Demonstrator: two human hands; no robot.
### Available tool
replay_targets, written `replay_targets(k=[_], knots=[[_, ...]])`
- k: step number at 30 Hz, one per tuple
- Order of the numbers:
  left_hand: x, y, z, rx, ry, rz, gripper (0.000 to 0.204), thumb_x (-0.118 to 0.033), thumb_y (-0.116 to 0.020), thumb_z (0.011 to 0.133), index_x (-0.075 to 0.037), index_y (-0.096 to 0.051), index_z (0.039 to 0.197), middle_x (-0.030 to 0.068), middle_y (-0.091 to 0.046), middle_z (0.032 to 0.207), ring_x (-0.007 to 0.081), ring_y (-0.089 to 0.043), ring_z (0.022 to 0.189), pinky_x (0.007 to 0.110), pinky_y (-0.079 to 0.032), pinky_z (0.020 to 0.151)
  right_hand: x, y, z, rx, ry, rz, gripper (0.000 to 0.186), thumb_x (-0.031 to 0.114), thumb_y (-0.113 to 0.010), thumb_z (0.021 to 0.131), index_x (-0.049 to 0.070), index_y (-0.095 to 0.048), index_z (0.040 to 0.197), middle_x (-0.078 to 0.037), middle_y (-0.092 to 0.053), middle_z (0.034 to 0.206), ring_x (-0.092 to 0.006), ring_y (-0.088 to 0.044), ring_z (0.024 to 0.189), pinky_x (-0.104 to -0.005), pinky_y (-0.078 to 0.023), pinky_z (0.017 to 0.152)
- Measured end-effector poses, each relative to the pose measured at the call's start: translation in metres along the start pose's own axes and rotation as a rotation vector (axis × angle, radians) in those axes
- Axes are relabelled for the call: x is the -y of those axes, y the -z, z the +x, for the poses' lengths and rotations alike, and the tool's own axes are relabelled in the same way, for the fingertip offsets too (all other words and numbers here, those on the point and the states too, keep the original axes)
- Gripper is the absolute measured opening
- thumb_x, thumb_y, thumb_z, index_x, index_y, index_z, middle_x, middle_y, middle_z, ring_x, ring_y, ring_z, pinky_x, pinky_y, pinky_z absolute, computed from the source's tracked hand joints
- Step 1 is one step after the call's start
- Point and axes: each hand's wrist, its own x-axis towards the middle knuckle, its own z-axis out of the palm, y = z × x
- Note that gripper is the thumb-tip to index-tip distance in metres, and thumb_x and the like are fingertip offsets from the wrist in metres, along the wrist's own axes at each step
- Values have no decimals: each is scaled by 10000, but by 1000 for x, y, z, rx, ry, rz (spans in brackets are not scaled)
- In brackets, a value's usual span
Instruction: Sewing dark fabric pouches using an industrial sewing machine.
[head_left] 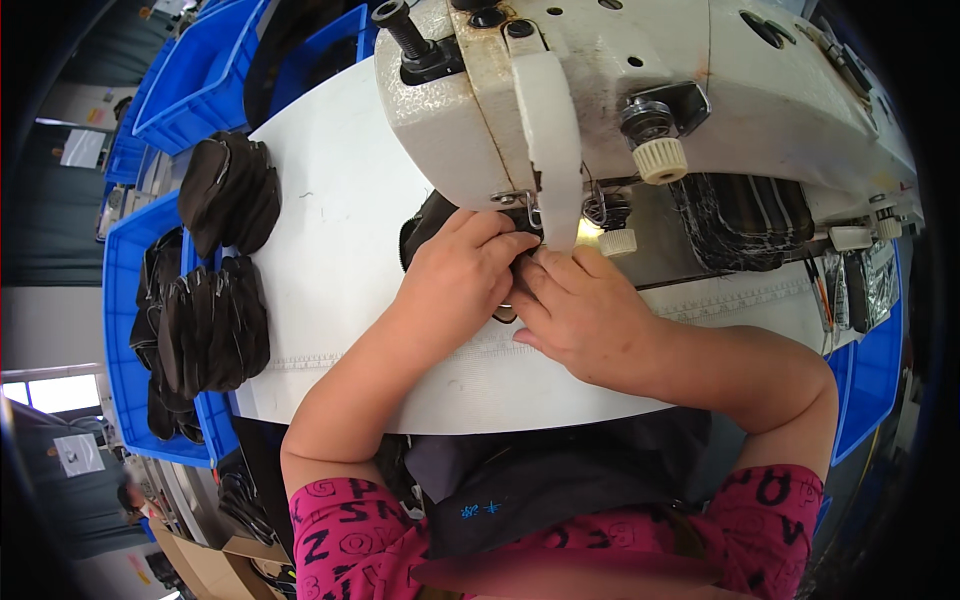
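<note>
A dark fabric piece lies on the white table under the head of a white sewing machine. My left hand presses on it with curled fingers, close to the needle area. From the right, my right hand grips the same piece, its thumb and fingers drawn together beside the left fingertips. Both hands cover most of the fabric, and the needle itself is hidden. A small lamp glows just past my right fingers.
Stacks of dark fabric pieces sit at the table's left edge, beside a blue bin with more. Another dark stack rests under the machine arm. A ruler strip crosses the table. Another blue bin stands right.
</note>
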Motion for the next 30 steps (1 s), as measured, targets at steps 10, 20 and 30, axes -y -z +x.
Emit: replay_targets(k=[10, 20, 30], knots=[[4, 10, -2, 88, 76, -146, 377, -24, -745, 773, -77, -788, 1144, 78, -669, 1100, 284, -656, 1022, 380, -574, 874, 1, 1, -1, -64, -24, -82, 479, 377, -788, 859, 55, -684, 1198, -123, -637, 1213, -330, -543, 1221, -471, -445, 973], [9, 16, 1, 140, -32, -86, 358, -75, -764, 798, -62, -784, 1155, 63, -662, 1119, 288, -656, 1042, 382, -572, 877, -1, -4, -2, -87, 1, -78, 488, 374, -772, 882, 37, -687, 1223, -160, -642, 1245, -372, -545, 1249, -497, -460, 1021], [14, 10, 4, 61, 23, -168, 248, -99, -715, 842, -66, -802, 1072, 78, -724, 1079, 296, -692, 988, 388, -576, 839, -1, -2, -2, -23, -13, -99, 553, 406, -760, 889, 57, -665, 1308, -132, -615, 1276, -340, -554, 1205, -460, -473, 994]])
